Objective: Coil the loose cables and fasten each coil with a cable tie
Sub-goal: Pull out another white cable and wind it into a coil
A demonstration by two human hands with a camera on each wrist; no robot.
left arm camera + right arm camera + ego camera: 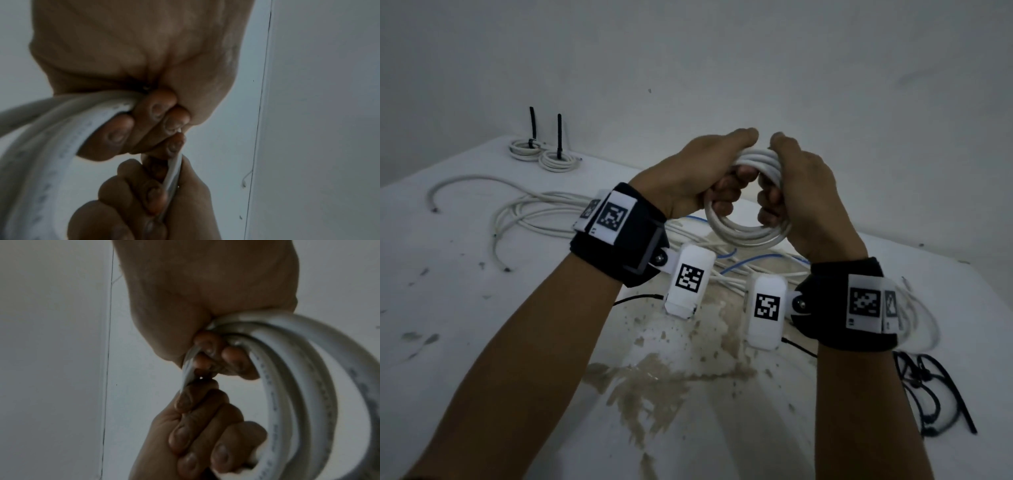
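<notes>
Head view: both hands hold a white coil (748, 222) in the air above a stained white worktop (482, 342). The left hand (705, 174) and the right hand (801, 192) meet at the top of the coil, fingers curled through its loops, thumbs on top. Loose white cables (534, 212) sprawl on the worktop behind the left wrist, with a blue cable (750, 263) under the hands. Two tied coils (541, 154) lie at the far left corner, each with a black tie (532, 125) standing upright. A black cord (928, 394) lies at the right edge.

Left wrist view: the left hand (144, 65) has its grip curled round the coil (61, 138), fingertips (121, 133) pressed against the loops. Below it, the right hand (144, 203) pinches a thin white strand (174, 170) that runs between the two hands.

Right wrist view: the right hand (205, 296) has its grip curled tight on the coil (298, 394), whose loops arc away to the right. The left hand (195, 434) sits just below, fingers folded, with the strand (188, 368) passing between both hands.
</notes>
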